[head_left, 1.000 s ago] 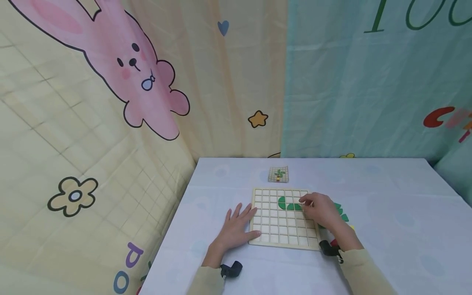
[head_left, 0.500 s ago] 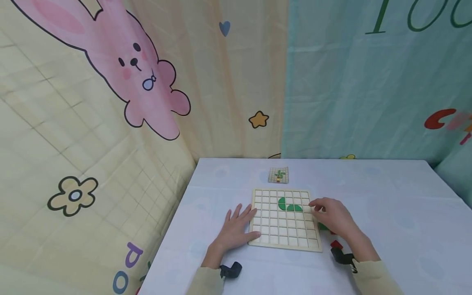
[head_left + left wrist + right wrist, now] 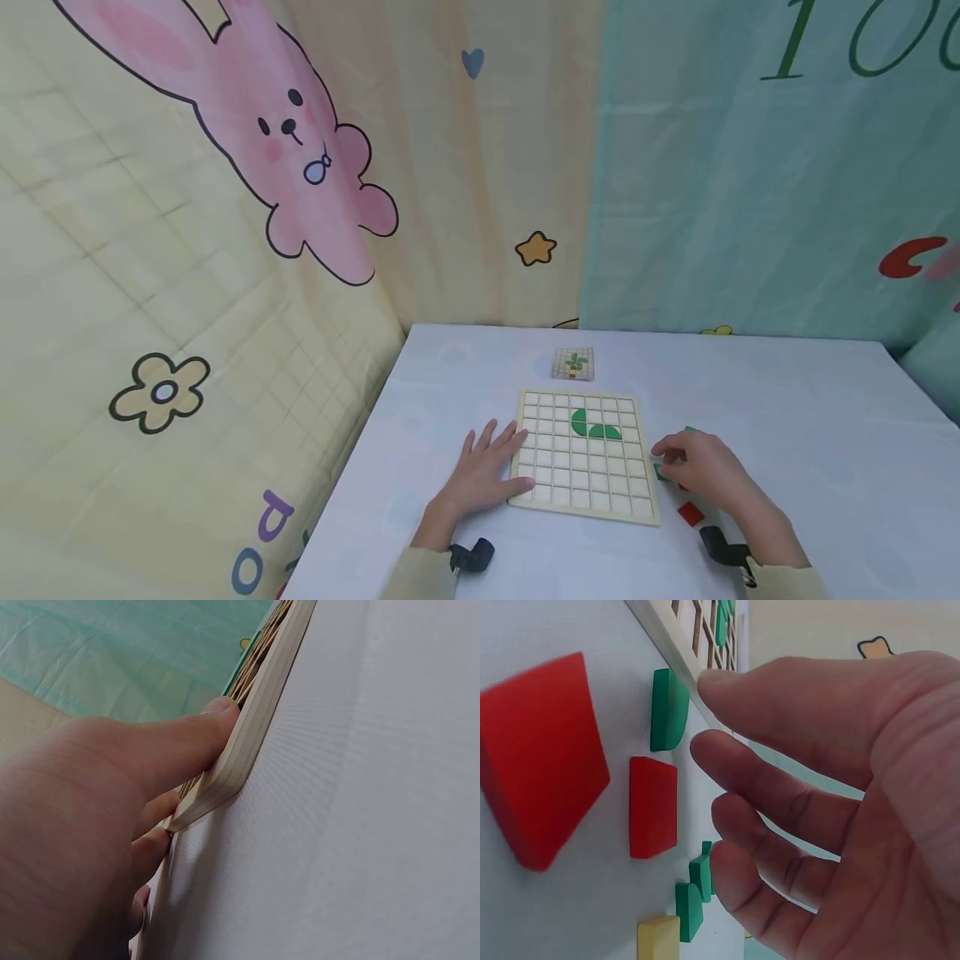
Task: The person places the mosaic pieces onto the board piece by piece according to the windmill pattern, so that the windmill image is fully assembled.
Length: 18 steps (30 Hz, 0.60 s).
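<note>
A pale wooden grid board [image 3: 577, 478] lies on the table, with two green half-round shapes [image 3: 579, 422] in its upper middle cells. My left hand [image 3: 480, 467] rests on the board's left edge, fingers spread; in the left wrist view the thumb [image 3: 180, 746] lies over the frame near a corner. Just off the board's right side hovers my right hand [image 3: 708, 467], its fingers slightly bent and nothing between them. Beneath its thumb and forefinger, a green piece with a curved side [image 3: 667, 711] sits close to the board in the right wrist view.
Two red blocks [image 3: 544, 757] lie right of the board. Farther along are several green pieces [image 3: 690, 911] and a yellow block [image 3: 658, 937]. A small pattern card [image 3: 573, 364] lies behind the board. Printed curtains [image 3: 480, 167] hang behind the table.
My right hand has drawn back from over the board's upper right to the loose pieces beside it. The left hand stays on the left edge. The head view has shifted slightly.
</note>
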### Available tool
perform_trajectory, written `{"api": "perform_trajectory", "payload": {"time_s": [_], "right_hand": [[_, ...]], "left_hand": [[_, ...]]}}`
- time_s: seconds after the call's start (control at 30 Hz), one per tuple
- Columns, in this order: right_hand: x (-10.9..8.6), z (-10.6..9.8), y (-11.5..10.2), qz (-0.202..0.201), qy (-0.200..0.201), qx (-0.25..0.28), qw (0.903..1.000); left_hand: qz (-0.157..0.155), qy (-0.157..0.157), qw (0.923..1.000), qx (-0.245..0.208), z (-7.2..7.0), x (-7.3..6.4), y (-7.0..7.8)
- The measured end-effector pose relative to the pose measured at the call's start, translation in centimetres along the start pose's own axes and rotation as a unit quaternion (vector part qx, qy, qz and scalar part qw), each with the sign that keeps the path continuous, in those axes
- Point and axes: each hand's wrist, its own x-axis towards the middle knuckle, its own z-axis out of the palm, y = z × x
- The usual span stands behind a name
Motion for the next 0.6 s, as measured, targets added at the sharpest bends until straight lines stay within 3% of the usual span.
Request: {"api": "perform_trajectory", "payload": {"time_s": [0.23,0.6], "right_hand": [[0.19,0.34,0.63,-0.011,0.006,-0.026,0.9996],[-0.07,0.54,0.63,-0.016,0.017,-0.022,0.9995]], "left_hand": [[-0.002,0.002,1.0,0.003,-0.23,0.01,0.22],[-0.007,-0.003,1.0,0.002,-0.3,0.05,0.51]]}}
